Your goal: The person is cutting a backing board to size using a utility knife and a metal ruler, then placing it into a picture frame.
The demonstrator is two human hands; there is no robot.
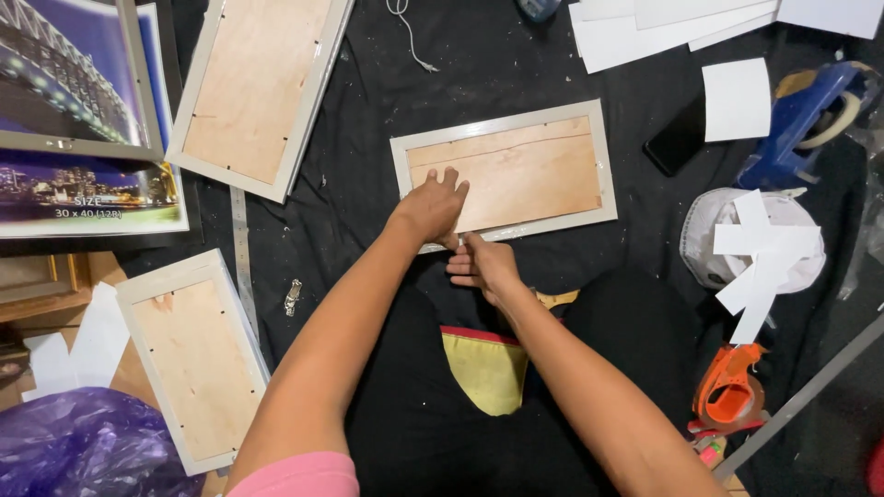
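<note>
Frame [516,170] under both hands; tape dispensers [732,387] lie right

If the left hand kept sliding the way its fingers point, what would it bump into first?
The left hand already lies on the frame's wooden backing. Sliding onward, it would probably meet the frame's far silver edge first.

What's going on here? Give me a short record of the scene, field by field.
Surface: black cloth, speckled with white bits
Left hand: pressed flat on the wooden backing of the middle picture frame
Right hand: at that frame's near edge, fingers pinched; what they hold is too small to tell
Other frames: one face-down frame at top left, another at lower left
Right side: orange tape dispenser, blue tape dispenser, white paper strips
Top left: bridge night print
</note>
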